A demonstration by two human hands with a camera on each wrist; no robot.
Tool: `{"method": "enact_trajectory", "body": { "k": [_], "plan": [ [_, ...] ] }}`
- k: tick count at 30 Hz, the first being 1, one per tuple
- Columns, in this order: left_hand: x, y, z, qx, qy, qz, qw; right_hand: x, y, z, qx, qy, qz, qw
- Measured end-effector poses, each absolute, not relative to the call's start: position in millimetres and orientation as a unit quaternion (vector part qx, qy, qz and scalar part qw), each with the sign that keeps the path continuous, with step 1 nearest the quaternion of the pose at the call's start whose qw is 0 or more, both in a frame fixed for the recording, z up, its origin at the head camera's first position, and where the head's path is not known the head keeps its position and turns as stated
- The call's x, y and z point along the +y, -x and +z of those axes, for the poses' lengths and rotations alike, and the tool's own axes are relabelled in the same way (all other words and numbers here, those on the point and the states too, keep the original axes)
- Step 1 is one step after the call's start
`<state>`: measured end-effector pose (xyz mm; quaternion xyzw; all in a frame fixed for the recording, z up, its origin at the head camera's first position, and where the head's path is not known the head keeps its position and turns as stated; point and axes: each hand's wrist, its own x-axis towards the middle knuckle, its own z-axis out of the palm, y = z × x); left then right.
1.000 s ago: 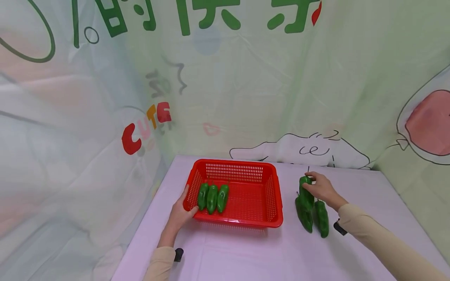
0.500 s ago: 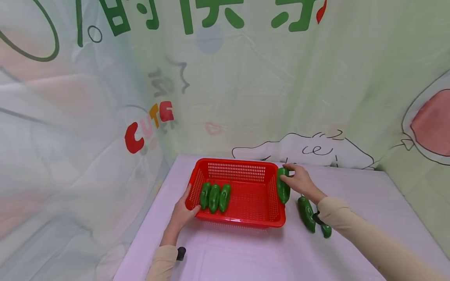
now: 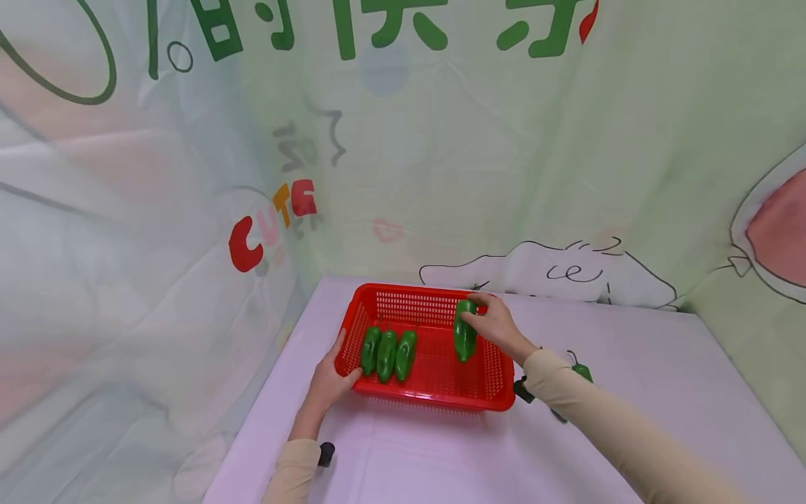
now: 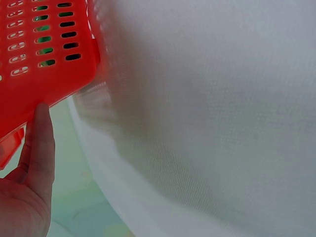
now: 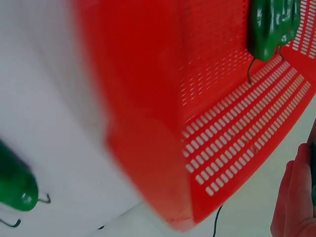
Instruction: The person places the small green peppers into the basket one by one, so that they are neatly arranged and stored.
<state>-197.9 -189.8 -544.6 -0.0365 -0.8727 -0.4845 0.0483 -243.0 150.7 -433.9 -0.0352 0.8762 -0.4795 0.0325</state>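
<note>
A red plastic basket [image 3: 434, 402] with slotted walls stands on the table. Three green peppers [image 3: 387, 357] lie side by side in its left part. My left hand [image 3: 329, 386] grips the basket at its front left corner, thumb at the front rim and fingers along the left side. Over the basket's right part, my right hand [image 3: 500, 329] pinches another green pepper [image 3: 464, 339] near its top, and the pepper hangs upright. In the right wrist view, the fingers [image 5: 296, 192] show at the right edge, with the held pepper mostly cut off.
Right of the basket, a green pepper [image 3: 582, 371] lies on the pale table [image 3: 441, 462], partly behind the right sleeve [image 3: 585, 406]. The tip of another pepper [image 3: 558, 416] peeks out below that sleeve. A printed curtain [image 3: 453, 175] hangs behind the table.
My right hand has lifted a pepper from the pile at the right and carried it left, past the basket's right rim, to over its inside. My left hand has stayed on the basket.
</note>
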Motion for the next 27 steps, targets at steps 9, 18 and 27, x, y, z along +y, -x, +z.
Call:
{"method": "enact_trajectory", "body": {
  "k": [9,18,27],
  "plan": [
    [-191.7,201.0,-545.9,-0.879,0.037,-0.472,0.057,116.8,250.3,-443.4,0.859,0.033,-0.508,0.047],
    [-191.8,201.4,-545.7,-0.878,0.042,-0.473,0.061,100.2,263.3,-460.1,0.851,0.016,-0.52,0.072],
    [-191.6,203.2,-546.3,-0.88,0.034,-0.47,0.062,87.8,274.4,-478.0,0.848,0.018,-0.522,0.085]
  ]
}}
